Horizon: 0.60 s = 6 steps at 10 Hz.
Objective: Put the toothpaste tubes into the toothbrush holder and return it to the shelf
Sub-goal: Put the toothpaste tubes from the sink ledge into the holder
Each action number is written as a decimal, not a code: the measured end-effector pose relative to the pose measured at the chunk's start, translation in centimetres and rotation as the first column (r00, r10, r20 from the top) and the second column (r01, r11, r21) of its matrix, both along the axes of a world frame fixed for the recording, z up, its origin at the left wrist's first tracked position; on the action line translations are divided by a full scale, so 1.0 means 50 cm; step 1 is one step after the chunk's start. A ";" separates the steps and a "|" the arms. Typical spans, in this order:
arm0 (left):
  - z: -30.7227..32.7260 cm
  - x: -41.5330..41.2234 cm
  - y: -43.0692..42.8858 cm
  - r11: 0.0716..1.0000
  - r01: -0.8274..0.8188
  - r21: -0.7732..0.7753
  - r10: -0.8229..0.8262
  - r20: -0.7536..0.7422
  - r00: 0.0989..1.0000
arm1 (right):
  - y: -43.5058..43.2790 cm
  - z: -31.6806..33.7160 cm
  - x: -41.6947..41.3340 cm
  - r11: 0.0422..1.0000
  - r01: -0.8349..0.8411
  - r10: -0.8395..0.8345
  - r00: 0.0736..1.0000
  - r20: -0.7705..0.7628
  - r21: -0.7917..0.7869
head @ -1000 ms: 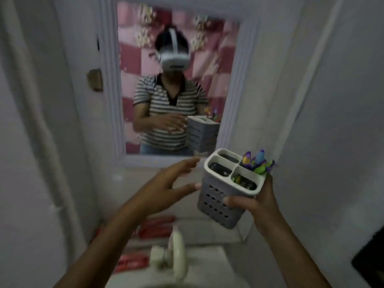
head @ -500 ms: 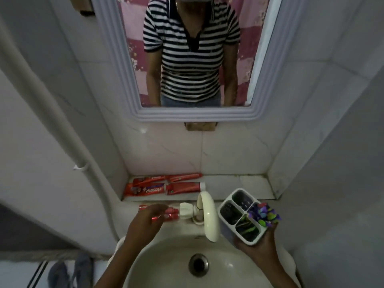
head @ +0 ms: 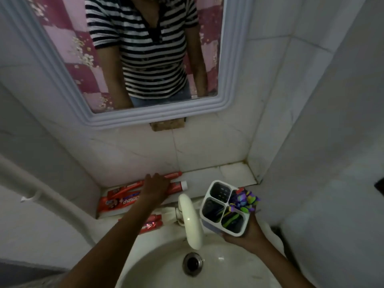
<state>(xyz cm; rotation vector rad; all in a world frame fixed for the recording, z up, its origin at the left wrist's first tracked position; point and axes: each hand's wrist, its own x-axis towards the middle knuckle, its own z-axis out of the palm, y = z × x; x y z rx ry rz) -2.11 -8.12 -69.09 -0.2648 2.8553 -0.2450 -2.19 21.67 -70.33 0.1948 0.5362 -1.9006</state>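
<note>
The white toothbrush holder [head: 216, 197] has several compartments, and my right hand [head: 250, 235] grips it from below, over the basin's right rim. Colourful toothbrushes [head: 244, 201] stick out of its right compartment. Red toothpaste tubes [head: 121, 201] lie side by side on the tiled shelf [head: 234, 173] behind the basin; one shows a white cap [head: 183, 185]. My left hand [head: 155, 186] rests on top of these tubes, fingers pointing at the wall. Whether it grips one is hidden. Another red tube [head: 150, 223] lies on the basin rim, partly under my left forearm.
A cream tap [head: 191, 220] arches over the white basin [head: 158, 267], between my two hands. The drain [head: 192, 263] is below it. A framed mirror [head: 133, 113] hangs above the shelf. A white pipe [head: 41, 190] runs down the left wall. A tiled wall closes the right side.
The view dropped from the mirror to the basin. My left hand moved from the tube on the basin rim up onto the tubes on the shelf. The holder stays in my right hand.
</note>
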 end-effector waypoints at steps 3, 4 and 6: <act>0.248 -0.024 0.073 0.890 0.173 0.422 -0.047 -0.293 0.955 | 0.000 -0.040 -0.034 0.991 0.075 -0.079 0.996 0.038 0.111; 0.349 -0.036 0.128 0.919 0.341 0.200 -0.286 -0.258 0.923 | 0.002 -0.028 -0.029 0.998 0.058 -0.060 0.987 0.148 0.016; 0.348 -0.065 0.254 0.912 0.409 -0.001 -0.407 0.109 0.907 | -0.004 -0.046 -0.043 0.995 0.071 -0.078 0.991 0.108 0.066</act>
